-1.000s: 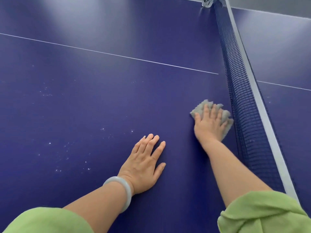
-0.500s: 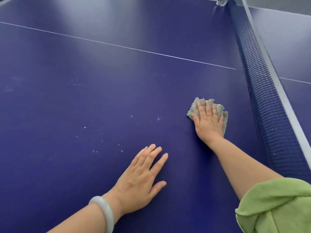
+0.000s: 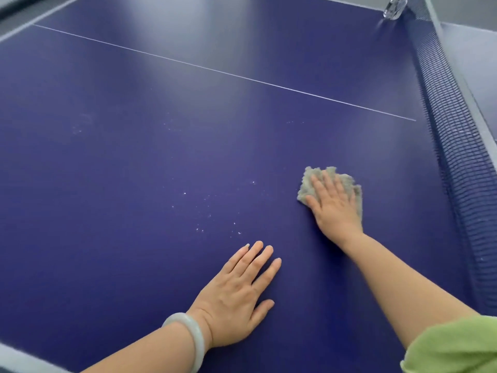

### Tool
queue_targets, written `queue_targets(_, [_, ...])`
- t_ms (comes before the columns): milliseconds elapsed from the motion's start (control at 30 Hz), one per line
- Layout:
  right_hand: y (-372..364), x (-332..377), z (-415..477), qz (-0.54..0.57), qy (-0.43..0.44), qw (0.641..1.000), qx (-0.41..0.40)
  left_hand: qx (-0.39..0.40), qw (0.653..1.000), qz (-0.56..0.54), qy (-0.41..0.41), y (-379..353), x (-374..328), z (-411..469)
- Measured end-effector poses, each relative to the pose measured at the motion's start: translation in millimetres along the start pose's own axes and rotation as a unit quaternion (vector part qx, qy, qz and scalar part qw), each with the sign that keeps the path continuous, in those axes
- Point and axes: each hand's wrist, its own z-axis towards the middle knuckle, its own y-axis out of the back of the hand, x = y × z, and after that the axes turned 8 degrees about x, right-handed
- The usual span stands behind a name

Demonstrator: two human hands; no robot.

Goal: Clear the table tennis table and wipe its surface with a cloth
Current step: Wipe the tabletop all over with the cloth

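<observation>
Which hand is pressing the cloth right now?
The right hand, flat on the grey cloth nearer the net; the left hand rests bare on the table.

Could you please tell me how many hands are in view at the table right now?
2. The left hand lies flat on the blue table; the right hand presses the grey cloth nearer the net.

The right hand (image 3: 334, 208) is sliding the cloth (image 3: 308, 181) away from the net (image 3: 457, 162), now well clear, closing on the white specks (image 3: 200, 229).
</observation>
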Motion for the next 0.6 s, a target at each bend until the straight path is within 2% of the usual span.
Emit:
queue_targets(67, [5.7, -29.7, -2.4, 0.054, -0.173, 0.983, -0.021, 0.004, 1.000, 0.001, 0.001, -1.3, 0.1, -0.1])
queue_targets(100, [5.4, -32.2, -6.7, 0.073, -0.229, 0.970, -0.023, 0.004, 1.000, 0.001, 0.000, -2.1, 0.4, -0.1])
queue_targets(167, [1.2, -6.4, -11.2, 0.084, -0.253, 0.964, -0.025, -0.003, 1.000, 0.002, -0.003, -4.3, 1.3, -0.4])
queue_targets(233, [-4.8, 41.7, -9.2, 0.074, -0.184, 0.980, -0.024, -0.009, 1.000, -0.003, -0.005, -5.5, 0.9, -0.8])
queue_targets(300, [-11.3, 93.6, -4.0, 0.037, -0.049, 0.998, -0.014, -0.015, 1.000, -0.013, -0.005, -5.6, 0.3, -1.1])
queue_targets(367, [-13.8, 129.2, -2.1, 0.004, 0.103, 0.994, 0.020, -0.017, 1.000, -0.023, -0.002, -6.6, 0.3, -1.2])
queue_targets(433, [-10.7, 123.3, 7.3, -0.014, 0.175, 0.983, 0.051, -0.018, 1.000, -0.022, -0.004, -7.5, 1.4, -0.8])
queue_targets(500, [-4.4, 86.7, 17.3, -0.033, 0.118, 0.992, 0.017, -0.018, 1.000, -0.020, -0.004, -8.3, 2.6, -0.9])
queue_targets(567, [3.0, 40.9, 14.3, 0.018, -0.042, 0.999, -0.008, -0.019, 0.999, -0.027, -0.004, -9.2, 3.5, -0.6])
queue_targets(600, [3.9, 23.8, 7.8, 0.065, -0.124, 0.990, -0.006, -0.021, 0.999, -0.030, -0.006, -9.8, 3.8, -0.2])
